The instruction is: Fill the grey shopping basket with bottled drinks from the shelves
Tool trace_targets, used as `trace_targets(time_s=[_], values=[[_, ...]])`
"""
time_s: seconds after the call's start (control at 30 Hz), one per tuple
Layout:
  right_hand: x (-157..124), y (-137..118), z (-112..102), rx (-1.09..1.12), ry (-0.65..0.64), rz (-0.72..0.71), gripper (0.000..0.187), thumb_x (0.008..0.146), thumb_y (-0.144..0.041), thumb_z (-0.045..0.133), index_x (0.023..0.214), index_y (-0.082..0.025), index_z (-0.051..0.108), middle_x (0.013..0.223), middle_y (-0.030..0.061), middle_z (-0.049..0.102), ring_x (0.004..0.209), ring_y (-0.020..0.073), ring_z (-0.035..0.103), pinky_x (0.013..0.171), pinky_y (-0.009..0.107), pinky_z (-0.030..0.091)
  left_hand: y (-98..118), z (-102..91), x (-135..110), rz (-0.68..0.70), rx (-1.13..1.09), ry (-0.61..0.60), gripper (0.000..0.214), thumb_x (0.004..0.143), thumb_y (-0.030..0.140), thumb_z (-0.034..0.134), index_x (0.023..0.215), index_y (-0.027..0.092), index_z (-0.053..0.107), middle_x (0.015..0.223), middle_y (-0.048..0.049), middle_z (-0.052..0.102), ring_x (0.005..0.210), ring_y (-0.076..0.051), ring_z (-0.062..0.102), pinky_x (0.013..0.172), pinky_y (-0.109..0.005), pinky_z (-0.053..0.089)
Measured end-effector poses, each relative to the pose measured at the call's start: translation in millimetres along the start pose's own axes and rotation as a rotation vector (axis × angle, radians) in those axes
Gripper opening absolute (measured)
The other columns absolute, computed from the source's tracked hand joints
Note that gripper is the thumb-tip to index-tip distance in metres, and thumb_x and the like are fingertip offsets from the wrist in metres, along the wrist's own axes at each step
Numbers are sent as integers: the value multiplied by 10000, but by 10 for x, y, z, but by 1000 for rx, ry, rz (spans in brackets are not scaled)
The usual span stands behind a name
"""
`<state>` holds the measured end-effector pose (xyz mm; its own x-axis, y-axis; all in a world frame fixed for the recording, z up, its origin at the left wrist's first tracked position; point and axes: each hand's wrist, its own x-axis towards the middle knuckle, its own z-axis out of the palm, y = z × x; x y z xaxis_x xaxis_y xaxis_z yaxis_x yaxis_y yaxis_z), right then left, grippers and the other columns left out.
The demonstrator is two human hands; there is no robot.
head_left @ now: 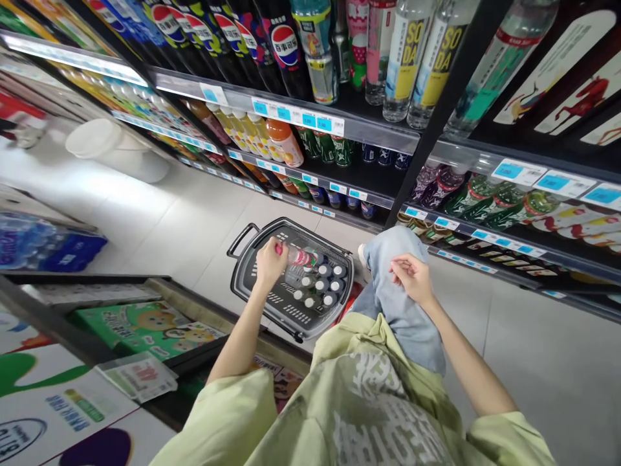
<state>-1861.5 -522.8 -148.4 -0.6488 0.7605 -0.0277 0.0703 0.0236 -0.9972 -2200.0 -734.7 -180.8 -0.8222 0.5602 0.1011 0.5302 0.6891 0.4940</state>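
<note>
My left hand (272, 262) is closed round the neck of a clear drink bottle (305, 258) with a red-pink label and a pink cap. The bottle lies tilted inside a dark shopping basket (239, 278) on the floor. Beside it, several white-capped bottles (321, 284) stand grouped at the basket's right end. My right hand (411, 277) hovers over or rests against my bent knee in pale jeans, its fingers curled together with nothing visible in them. Whether it touches the knee is unclear.
Drink shelves (373, 133) run along the far side, with cola bottles (286, 48) and soda water bottles (407, 58). A white bucket (130, 155) stands at the left. Shrink-wrapped bottle packs (48, 243) and a shelf of boxed goods (130, 327) are nearer on the left.
</note>
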Motion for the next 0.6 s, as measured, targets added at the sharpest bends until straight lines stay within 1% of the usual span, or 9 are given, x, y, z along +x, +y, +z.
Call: trace_targets(time_s=[0.07,0.13,0.27,0.37,0.43,0.47,0.53,0.6], values=[[11,-16,22,20,8,3,462,858,-650,801,900,-201,698,724,44,744,493,152,640,427,250,484,-328,156,-13,-27,37,-7,231,975,360,510,813,253,384,811,-52,585,827,-234,586,806,-326,413],[15,-27,38,34,8,3,457,860,-646,805,901,-202,704,718,41,745,486,149,637,423,248,482,-636,332,-36,-47,81,-52,220,976,373,517,827,247,414,878,-77,621,864,-248,608,824,-336,427],[2,-41,59,37,-2,0,438,881,-624,805,910,-197,711,706,28,743,480,139,634,421,235,485,-1192,721,-122,-137,201,-188,151,949,346,554,884,211,543,1005,-127,666,954,-280,660,867,-350,485],[-5,-53,76,37,6,4,432,891,-612,804,910,-191,711,710,25,740,484,133,637,419,225,492,-1552,970,-217,-213,269,-290,179,925,347,602,950,174,639,1120,-157,683,1010,-294,687,911,-368,525],[0,-62,95,37,16,10,429,895,-609,804,909,-191,709,710,23,736,482,131,635,416,223,494,-1743,1091,-282,-266,293,-361,175,886,320,648,958,165,682,1146,-157,699,1014,-292,703,914,-367,545],[6,-67,109,38,17,14,423,899,-603,803,909,-191,707,708,21,733,481,131,634,416,222,495,-1819,1139,-313,-291,303,-391,158,859,294,670,942,163,696,1122,-150,713,1003,-289,712,908,-360,552],[22,-76,145,38,13,21,403,913,-584,794,912,-191,706,703,18,725,478,130,630,412,219,488,-1931,1226,-372,-315,317,-437,126,808,253,701,894,160,709,1021,-127,740,974,-282,731,891,-341,562],[42,-85,193,28,1,20,379,930,-563,780,911,-193,706,694,12,717,476,128,625,414,217,484,-1997,1316,-431,-313,322,-467,127,770,240,723,870,162,717,926,-101,755,962,-284,747,880,-329,569]])
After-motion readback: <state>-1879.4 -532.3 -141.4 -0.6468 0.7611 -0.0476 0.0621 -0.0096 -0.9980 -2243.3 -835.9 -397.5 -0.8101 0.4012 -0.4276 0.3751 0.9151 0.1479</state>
